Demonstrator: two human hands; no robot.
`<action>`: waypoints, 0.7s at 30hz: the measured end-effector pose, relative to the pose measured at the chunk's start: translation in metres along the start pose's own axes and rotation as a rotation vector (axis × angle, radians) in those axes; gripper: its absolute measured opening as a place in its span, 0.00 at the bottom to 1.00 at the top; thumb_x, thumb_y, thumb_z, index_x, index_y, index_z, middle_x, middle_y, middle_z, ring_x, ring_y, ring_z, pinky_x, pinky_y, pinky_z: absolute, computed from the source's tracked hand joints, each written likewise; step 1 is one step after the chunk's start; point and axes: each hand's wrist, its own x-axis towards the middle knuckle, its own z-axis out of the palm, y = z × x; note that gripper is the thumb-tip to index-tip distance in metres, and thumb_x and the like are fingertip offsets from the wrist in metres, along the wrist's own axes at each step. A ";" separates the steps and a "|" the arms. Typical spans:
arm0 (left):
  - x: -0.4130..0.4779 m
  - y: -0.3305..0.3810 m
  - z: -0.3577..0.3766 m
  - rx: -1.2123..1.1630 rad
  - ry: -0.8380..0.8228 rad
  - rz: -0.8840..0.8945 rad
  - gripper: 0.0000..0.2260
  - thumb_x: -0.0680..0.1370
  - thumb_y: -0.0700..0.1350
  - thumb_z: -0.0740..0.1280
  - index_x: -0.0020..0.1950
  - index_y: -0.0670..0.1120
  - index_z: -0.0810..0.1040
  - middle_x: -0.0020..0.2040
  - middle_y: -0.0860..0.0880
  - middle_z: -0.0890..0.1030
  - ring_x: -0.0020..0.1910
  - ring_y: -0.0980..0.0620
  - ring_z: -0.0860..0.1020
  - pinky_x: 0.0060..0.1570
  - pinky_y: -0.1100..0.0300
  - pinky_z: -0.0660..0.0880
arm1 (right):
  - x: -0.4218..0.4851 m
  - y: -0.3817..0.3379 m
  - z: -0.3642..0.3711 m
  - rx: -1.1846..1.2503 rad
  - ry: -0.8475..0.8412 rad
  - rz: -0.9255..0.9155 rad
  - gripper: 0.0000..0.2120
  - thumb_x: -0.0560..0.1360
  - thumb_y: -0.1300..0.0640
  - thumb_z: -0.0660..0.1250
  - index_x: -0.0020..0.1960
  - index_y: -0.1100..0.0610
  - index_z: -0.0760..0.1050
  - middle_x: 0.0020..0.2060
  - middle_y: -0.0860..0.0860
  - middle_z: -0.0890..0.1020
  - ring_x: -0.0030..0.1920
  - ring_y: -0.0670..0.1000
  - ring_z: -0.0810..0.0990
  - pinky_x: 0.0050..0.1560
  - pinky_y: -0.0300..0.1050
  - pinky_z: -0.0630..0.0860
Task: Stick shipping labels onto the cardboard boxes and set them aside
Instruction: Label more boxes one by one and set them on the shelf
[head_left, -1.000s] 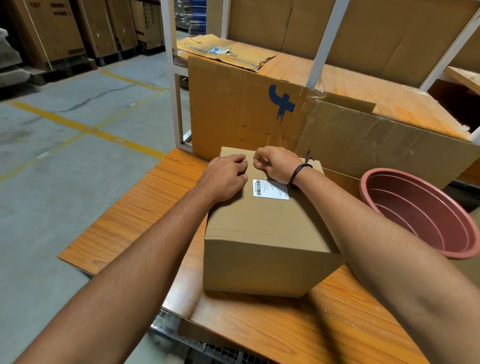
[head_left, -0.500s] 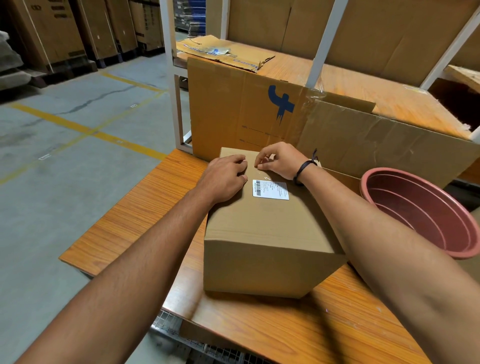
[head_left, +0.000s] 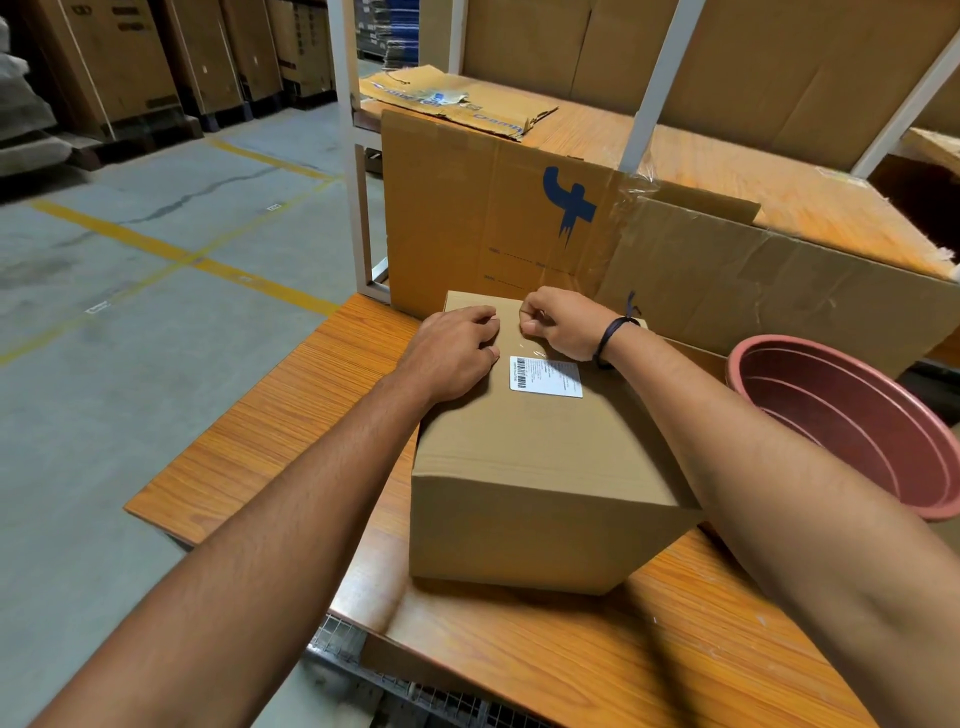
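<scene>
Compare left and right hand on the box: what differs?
Left hand lies palm-down on the box, beside the label; right hand is curled near the far edge. Right wrist has a black band; left is bare. Both are over the box top.

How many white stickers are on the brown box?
1. The white barcode shipping label lies flat on top of the plain brown cardboard box, just nearer the camera than the right hand. The box's far and bottom sides are hidden, so more may exist.
</scene>
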 end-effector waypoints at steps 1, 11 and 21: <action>0.000 0.000 0.000 0.000 -0.001 0.000 0.22 0.83 0.51 0.58 0.77 0.49 0.64 0.79 0.52 0.61 0.76 0.52 0.59 0.74 0.48 0.55 | -0.001 0.002 -0.001 0.045 -0.004 -0.010 0.09 0.81 0.62 0.61 0.46 0.51 0.73 0.46 0.49 0.75 0.48 0.52 0.73 0.43 0.42 0.68; -0.001 -0.001 0.000 0.003 0.001 0.010 0.22 0.83 0.51 0.58 0.77 0.48 0.64 0.79 0.51 0.61 0.76 0.51 0.59 0.73 0.48 0.56 | -0.002 0.007 -0.004 0.138 0.067 -0.039 0.04 0.76 0.56 0.71 0.50 0.50 0.83 0.49 0.46 0.80 0.50 0.47 0.74 0.49 0.43 0.69; -0.002 0.002 -0.003 0.002 -0.010 0.004 0.22 0.83 0.51 0.58 0.77 0.49 0.64 0.79 0.51 0.60 0.77 0.51 0.59 0.74 0.49 0.56 | -0.007 0.002 -0.003 0.093 0.024 -0.009 0.04 0.81 0.60 0.63 0.49 0.54 0.76 0.49 0.48 0.76 0.50 0.50 0.72 0.50 0.43 0.66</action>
